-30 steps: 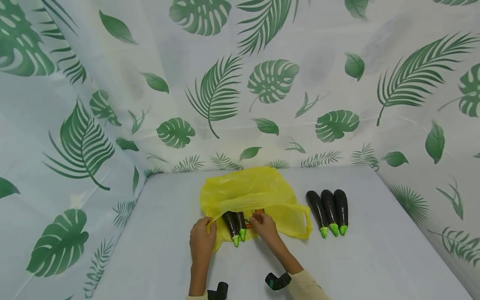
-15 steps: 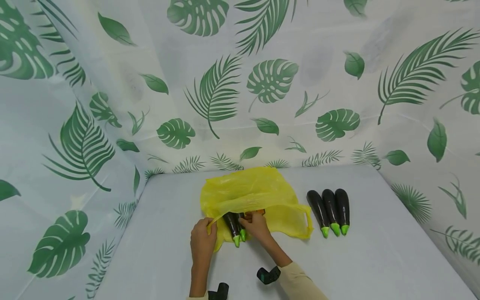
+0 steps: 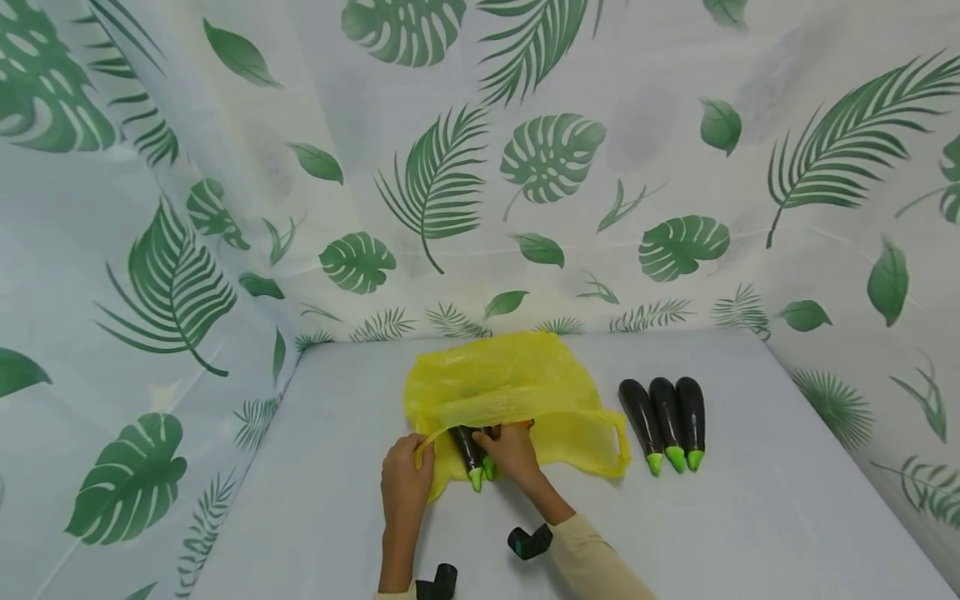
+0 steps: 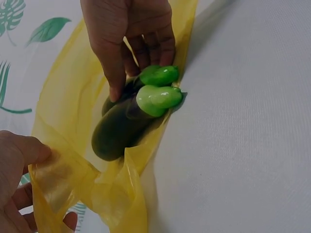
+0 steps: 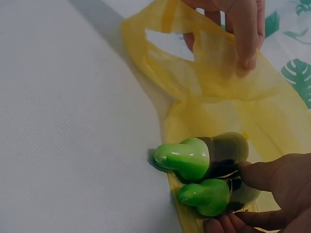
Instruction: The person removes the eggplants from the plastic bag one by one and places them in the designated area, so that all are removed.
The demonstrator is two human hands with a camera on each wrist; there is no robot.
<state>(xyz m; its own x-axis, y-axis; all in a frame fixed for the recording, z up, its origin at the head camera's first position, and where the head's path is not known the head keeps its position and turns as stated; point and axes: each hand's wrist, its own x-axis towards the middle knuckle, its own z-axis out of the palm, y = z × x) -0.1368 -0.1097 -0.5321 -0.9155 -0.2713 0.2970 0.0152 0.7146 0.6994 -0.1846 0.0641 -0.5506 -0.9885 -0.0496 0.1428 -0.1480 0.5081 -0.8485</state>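
A yellow plastic bag (image 3: 502, 371) lies flat on the table with its mouth toward me. My left hand (image 3: 407, 479) pinches the lifted edge of the mouth; the right wrist view shows thumb and fingers on the film beside the handle hole. Two dark eggplants (image 4: 119, 127) with green stem ends lie side by side in the mouth, stems pointing out. My right hand (image 3: 516, 454) reaches into the opening and grips the right-hand eggplant (image 5: 206, 196), thumb on one side and fingers on the other. The far ends of both are under the bag film in the head view.
Three more eggplants (image 3: 663, 425) lie in a row right of the bag, green ends toward me. The white table (image 3: 750, 508) meets a leaf-printed cloth (image 3: 555, 275) at the back and sides. Black wrist devices (image 3: 529, 542) sit on both forearms.
My right hand has moved left from an orange print on the bag onto the right-hand eggplant inside. The left hand keeps its pinch on the bag edge.
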